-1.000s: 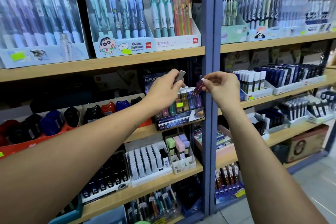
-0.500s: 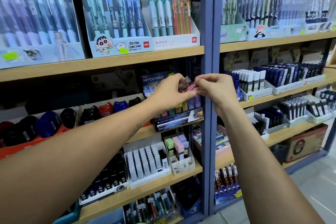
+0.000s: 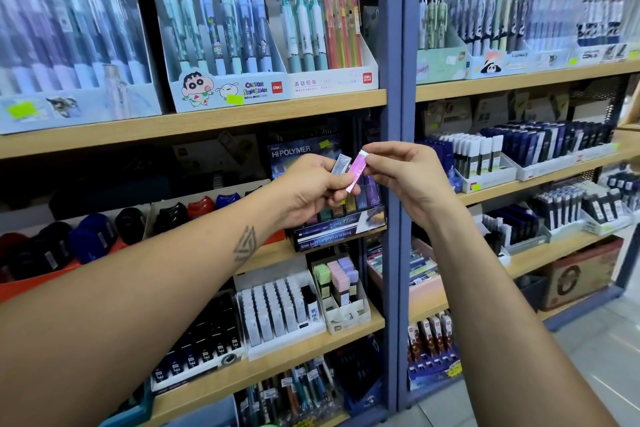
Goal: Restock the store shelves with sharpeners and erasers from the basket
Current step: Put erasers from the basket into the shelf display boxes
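Since 0.5 s ago, hands are drawn slightly apart & pink eraser point(image 3: 356, 174) is tilted up. It's pinched at its top end by right hand point(image 3: 403, 177); lower end rests against left hand point(image 3: 311, 189), by which a grey eraser point(image 3: 340, 164) is gripped. Behind & just below both hands, eraser display box point(image 3: 341, 229) is seen; sharpeners point(image 3: 173, 215) are racked left of left hand.

the scene is bright and evenly lit, seemingly from overhead. the recess under the upper shelf point(image 3: 194, 128) lies in deep shadow. glare washes the plastic pen packs point(image 3: 65, 28) at left. wide-angle distortion bows the post point(image 3: 394, 184) and stretches the forearms. edges blur; the centre stays sharp.
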Motion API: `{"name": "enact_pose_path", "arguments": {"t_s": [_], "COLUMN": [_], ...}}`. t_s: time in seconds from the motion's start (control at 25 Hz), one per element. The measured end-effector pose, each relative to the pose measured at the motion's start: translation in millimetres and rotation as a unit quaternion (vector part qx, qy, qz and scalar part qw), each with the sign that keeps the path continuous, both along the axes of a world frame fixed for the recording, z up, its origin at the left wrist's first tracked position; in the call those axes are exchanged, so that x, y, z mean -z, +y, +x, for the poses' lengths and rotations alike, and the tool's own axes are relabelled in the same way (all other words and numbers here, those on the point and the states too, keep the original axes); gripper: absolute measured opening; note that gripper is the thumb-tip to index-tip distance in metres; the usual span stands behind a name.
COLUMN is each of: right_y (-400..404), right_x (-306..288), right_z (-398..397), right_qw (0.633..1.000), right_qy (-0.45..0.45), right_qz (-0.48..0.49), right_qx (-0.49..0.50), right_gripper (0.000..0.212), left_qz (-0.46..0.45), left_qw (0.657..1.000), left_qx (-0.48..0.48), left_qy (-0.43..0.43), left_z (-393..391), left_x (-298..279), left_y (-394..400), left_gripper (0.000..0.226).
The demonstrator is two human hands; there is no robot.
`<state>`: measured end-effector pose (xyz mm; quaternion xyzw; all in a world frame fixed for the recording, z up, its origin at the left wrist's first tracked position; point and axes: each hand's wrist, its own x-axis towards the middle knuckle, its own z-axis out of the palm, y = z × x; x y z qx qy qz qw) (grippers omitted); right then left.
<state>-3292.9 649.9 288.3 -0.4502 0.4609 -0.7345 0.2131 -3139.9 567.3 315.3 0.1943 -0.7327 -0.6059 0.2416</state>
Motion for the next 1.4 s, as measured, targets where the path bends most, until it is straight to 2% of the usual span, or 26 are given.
{"name": "enact_pose_path", "arguments": {"t_s": [0.08,0.28,0.4,0.6,0.72,1.12,1.24,1.4], "right_y": [-0.7,-8.8,-19.7,-50.2,-69.3,-94.6,-96.8,-96.4], "right_x": [-1.2,-3.2,-4.6,-9.8,-18.6,-39.5,-50.9,-61.1], "right_z": [1.1,3.2,12.5,23.9,22.7,22.5,21.1,26.8], "right_qw": [1.0,0.993,0.992,0.976,0.958,0.904,0.862,0.816], "right_qy": [0.012,0.014,0.013,0.147,0.219,0.374,0.455,0.537], "right_qz": [0.003,-0.036,-0.027,0.042,0.091,0.197,0.211,0.209], "right_qx": [0.014,0.108,0.124,0.158,0.16,0.065,0.075,0.055], "right_gripper": [0.018,0.016,0.011,0.01,0.014,0.018,0.015,0.011], "left_qz": [-0.032,-0.179,-0.171,-0.21,-0.188,-0.127,-0.096,-0.111], "left_qw": [0.999,0.966,0.966,0.956,0.961,0.975,0.981,0.978], "left_qx": [-0.01,-0.185,-0.189,-0.197,-0.197,-0.162,-0.148,-0.148], "left_qy": [-0.018,-0.032,-0.045,-0.056,-0.054,-0.087,-0.081,-0.096], "left_z": [3.4,16.5,28.6,44.9,48.0,59.8,59.9,58.7], "left_x": [-4.7,-21.2,-19.5,-13.2,-10.1,-10.5,-12.7,-12.6], "left_y": [-0.8,-31.9,-47.0,-65.4,-71.9,-95.5,-100.5,-103.0], "left_gripper": [0.01,0.014,0.024,0.023,0.021,0.02,0.022,0.032]}}
